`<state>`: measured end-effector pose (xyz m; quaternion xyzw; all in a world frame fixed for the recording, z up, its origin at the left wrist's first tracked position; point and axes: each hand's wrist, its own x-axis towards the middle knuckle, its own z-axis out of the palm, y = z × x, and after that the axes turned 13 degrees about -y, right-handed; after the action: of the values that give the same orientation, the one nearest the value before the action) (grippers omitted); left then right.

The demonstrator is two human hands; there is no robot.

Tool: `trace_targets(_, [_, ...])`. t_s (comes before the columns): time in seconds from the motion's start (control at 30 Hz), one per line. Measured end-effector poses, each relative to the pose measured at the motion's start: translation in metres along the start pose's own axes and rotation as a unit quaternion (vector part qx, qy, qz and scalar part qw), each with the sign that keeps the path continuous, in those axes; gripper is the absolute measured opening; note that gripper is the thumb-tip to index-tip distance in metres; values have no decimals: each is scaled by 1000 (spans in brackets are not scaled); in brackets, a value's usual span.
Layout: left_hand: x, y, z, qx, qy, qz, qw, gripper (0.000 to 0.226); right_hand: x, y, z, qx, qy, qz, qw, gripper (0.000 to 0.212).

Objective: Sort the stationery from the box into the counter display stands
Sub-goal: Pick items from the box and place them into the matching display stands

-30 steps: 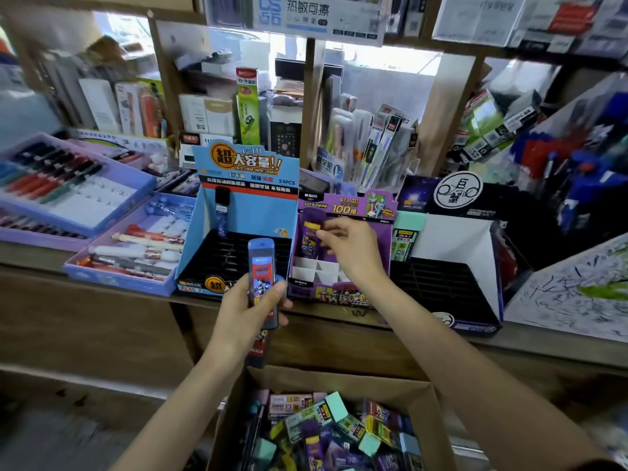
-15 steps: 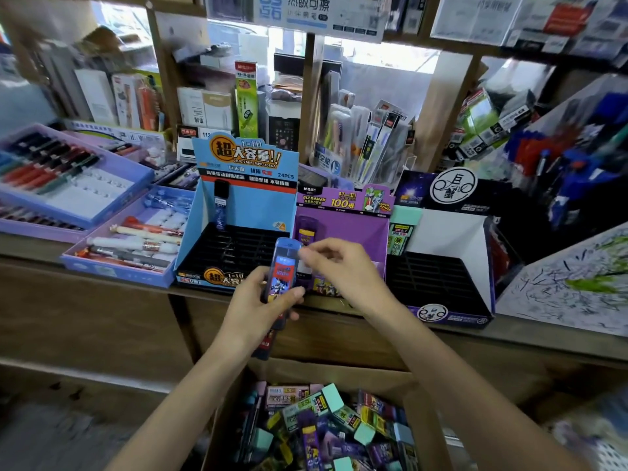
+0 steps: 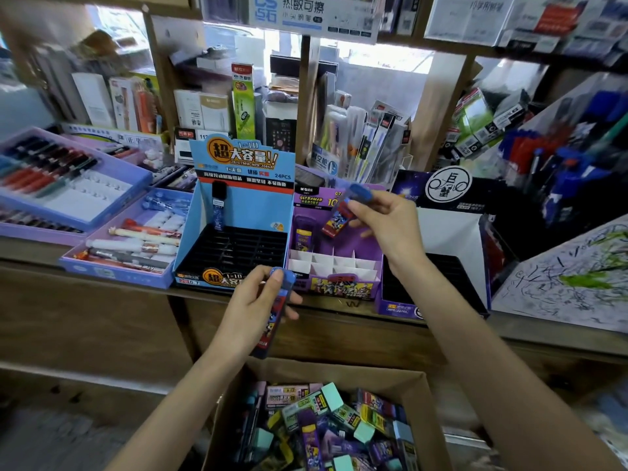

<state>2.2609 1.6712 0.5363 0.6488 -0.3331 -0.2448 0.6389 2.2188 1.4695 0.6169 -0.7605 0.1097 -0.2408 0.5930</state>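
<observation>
Nearest, the cardboard box (image 3: pixel 390 377) sits below the counter (image 3: pixel 102 300), heaped with mixed stationery, so most of the sorting is yet to do. Just above it the left hand (image 3: pixel 251 307) grips a blue-capped lead case (image 3: pixel 277 311) upright, thumb on the cap (there may be another behind it; I cannot tell). Half a second ago both hands met over this bundle. Now the right hand (image 3: pixel 384 226) is up and to the right, pinching a second blue-capped case (image 3: pixel 343 212), tilted above the purple stand (image 3: pixel 333 266). That stand holds one purple case (image 3: pixel 302 237) at its far left. To its left, the blue stand (image 3: pixel 238 205) shows a single dark case (image 3: pixel 218 205). By my reading, one case has been split off for slotting, though which stand suits it is unclear.
</observation>
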Motion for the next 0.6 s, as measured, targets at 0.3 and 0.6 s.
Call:
trace_targets(0.3, [-4, 5, 3, 1, -6, -3, 1000, 21, 10, 35, 14, -196, -68, 14, 978, 2])
trace_targets(0.6, [5, 15, 13, -53, 44, 23, 997, 22, -16, 20, 11, -264, -43, 20, 963, 21])
